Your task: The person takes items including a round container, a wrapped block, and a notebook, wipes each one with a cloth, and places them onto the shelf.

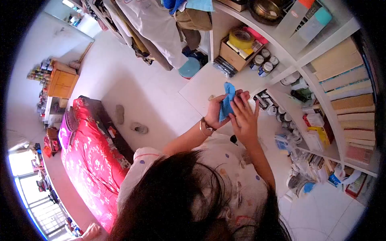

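Between my two hands is a blue cloth, bunched and narrow, its top end sticking up above the fingers. My left hand, with a bracelet and a bangle at the wrist, has its fingers wrapped round the cloth. From the right, my right hand presses against the cloth, its fingers bent and close together. Just beyond the hands, on a white shelf surface, lie a pack of dark items, a cardboard box holding a yellow tape roll, and several small jars.
Shelves with books curve along the right. Clothes hang at the top, near a round blue-topped stool. A bed with a red cover stands at the left, with slippers on the floor beside it.
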`<act>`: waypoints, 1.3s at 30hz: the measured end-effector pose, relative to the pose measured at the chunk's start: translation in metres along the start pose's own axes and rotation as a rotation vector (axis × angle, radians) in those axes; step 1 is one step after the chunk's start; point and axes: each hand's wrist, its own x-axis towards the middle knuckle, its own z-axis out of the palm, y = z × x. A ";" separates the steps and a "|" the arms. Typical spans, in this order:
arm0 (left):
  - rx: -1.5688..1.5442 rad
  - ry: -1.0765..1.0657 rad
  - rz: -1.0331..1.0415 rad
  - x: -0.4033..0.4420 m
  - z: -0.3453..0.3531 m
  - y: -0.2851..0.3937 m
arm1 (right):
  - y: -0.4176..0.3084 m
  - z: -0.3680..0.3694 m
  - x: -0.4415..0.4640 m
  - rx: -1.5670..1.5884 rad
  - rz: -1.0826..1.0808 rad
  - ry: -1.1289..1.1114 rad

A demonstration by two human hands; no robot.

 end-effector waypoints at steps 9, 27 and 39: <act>-0.207 -0.308 -0.213 -0.006 -0.016 0.006 | 0.007 0.006 -0.002 0.157 0.149 0.051; 1.473 0.336 -0.028 -0.019 -0.120 0.107 | 0.126 0.069 -0.134 0.296 0.903 -0.029; 2.238 0.633 0.091 -0.030 -0.201 0.061 | 0.168 0.133 -0.178 -0.170 0.812 -0.149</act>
